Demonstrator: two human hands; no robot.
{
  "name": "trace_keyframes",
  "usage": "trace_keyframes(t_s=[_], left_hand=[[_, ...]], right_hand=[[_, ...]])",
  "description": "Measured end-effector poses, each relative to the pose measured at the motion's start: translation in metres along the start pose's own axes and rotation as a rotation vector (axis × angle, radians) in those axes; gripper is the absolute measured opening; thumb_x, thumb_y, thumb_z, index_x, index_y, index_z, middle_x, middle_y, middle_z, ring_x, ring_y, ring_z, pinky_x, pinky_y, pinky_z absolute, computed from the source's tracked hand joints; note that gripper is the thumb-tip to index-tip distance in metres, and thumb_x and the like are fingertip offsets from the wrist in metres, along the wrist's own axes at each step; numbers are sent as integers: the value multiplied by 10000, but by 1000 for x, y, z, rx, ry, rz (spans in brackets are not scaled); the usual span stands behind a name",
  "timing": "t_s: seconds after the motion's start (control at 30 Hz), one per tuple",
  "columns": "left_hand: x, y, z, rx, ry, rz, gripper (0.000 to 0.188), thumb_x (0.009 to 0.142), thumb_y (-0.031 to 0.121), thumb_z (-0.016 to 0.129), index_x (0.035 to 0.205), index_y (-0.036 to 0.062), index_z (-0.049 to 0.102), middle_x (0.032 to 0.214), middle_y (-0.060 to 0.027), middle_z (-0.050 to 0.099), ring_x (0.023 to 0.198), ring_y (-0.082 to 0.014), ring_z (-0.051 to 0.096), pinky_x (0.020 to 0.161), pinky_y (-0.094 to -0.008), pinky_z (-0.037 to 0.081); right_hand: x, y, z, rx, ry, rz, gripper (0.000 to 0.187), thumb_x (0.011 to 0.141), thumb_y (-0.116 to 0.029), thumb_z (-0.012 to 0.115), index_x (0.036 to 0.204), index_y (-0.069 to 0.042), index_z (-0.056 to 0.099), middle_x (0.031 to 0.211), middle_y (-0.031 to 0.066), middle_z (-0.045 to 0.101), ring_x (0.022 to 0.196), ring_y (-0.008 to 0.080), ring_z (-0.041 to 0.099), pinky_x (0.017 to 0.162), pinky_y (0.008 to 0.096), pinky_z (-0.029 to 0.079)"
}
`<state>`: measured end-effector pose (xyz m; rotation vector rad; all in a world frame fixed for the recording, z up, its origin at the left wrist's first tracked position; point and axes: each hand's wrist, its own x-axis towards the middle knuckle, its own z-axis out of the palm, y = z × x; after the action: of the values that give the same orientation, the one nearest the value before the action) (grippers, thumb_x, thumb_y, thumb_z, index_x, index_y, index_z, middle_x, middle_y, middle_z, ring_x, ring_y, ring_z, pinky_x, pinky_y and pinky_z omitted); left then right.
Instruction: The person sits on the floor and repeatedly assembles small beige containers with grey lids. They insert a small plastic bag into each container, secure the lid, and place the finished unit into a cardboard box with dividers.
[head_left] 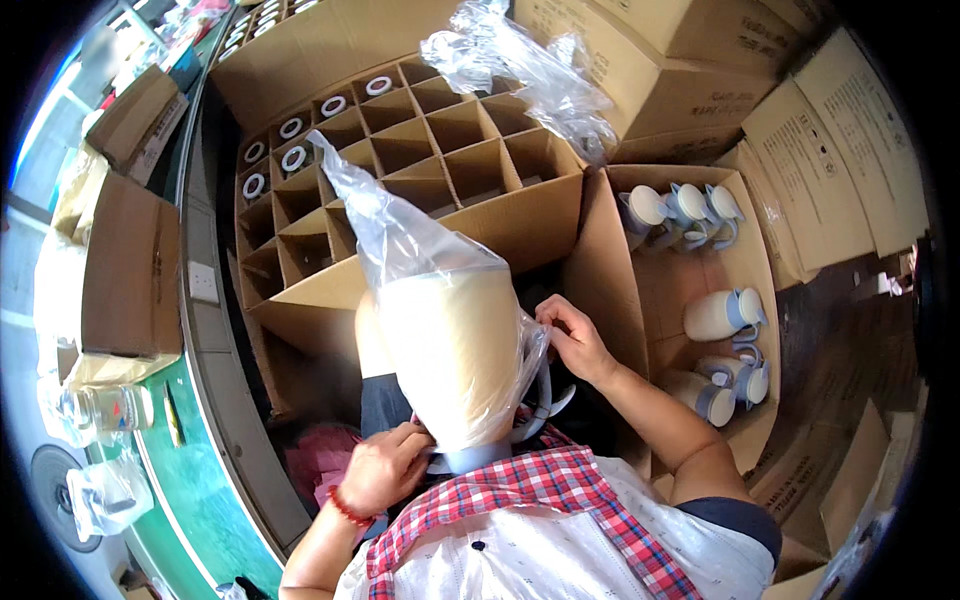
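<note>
A cream vacuum jug (445, 350) with a blue-grey collar and handle is upside down against my chest, its base pointing away. A clear plastic bag (385, 215) covers it, its loose end standing out beyond the base. My left hand (385, 465) has its fingers curled at the jug's neck, partly hidden by the jug. On the handle side, my right hand (578, 338) pinches the bag's edge.
Ahead stands a divided carton (540, 205) with several white-topped items in its cells; loose plastic bags (530, 70) lie over its corner. An open carton (605, 270) at right holds several cream jugs (720, 315). Closed cartons (680, 100) are stacked behind. A green table (200, 470) is at left.
</note>
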<state>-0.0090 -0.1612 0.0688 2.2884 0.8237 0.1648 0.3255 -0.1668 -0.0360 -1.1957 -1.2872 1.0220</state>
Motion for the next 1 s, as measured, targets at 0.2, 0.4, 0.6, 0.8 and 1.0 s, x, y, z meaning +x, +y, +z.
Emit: trace_keyframes(t_s=[0.2, 0.4, 0.6, 0.8, 1.0], left_hand=[[61, 58, -57, 240, 323, 426, 396, 685, 57, 726, 1071, 71, 642, 1135, -103, 640, 1042, -303, 599, 920, -455, 463], [133, 80, 21, 694, -250, 1148, 468, 833, 347, 559, 1251, 162, 656, 1539, -2, 364, 1490, -269, 180, 1198, -558, 145], [156, 103, -3, 585, -204, 536, 785, 803, 519, 640, 1443, 115, 433, 1570, -171, 234, 1407, -387, 299, 1111, -567, 296], [106, 62, -20, 280, 19, 25, 1063, 739, 609, 744, 1420, -59, 276, 1253, -260, 474, 1038, -436, 595, 811, -460, 542], [19, 48, -1, -202, 227, -165, 469, 833, 162, 766, 1179, -4, 496, 863, -94, 618, 633, -151, 620, 585, -290, 514]], right_hand=[[-66, -62, 1, -110, -426, -28, 40, 914, -1, 566, 932, -16, 598, 965, 93, 575, 912, 218, 594, 850, 324, 488], [-136, -74, 3, 249, -657, 338, 302, 937, -171, 614, 1206, -36, 636, 1215, 150, 627, 1136, 262, 589, 984, 363, 445], [-125, -79, -25, 138, -355, -13, 194, 780, -165, 705, 776, -48, 550, 797, 98, 577, 761, 282, 572, 697, 387, 429], [-73, -94, -36, 41, -195, -276, 370, 776, -58, 741, 633, -89, 401, 660, 41, 457, 734, 207, 526, 698, 352, 384], [12, -116, 21, -66, -486, -729, 263, 778, -36, 695, 678, -57, 453, 779, 86, 507, 742, 281, 541, 803, 422, 441]])
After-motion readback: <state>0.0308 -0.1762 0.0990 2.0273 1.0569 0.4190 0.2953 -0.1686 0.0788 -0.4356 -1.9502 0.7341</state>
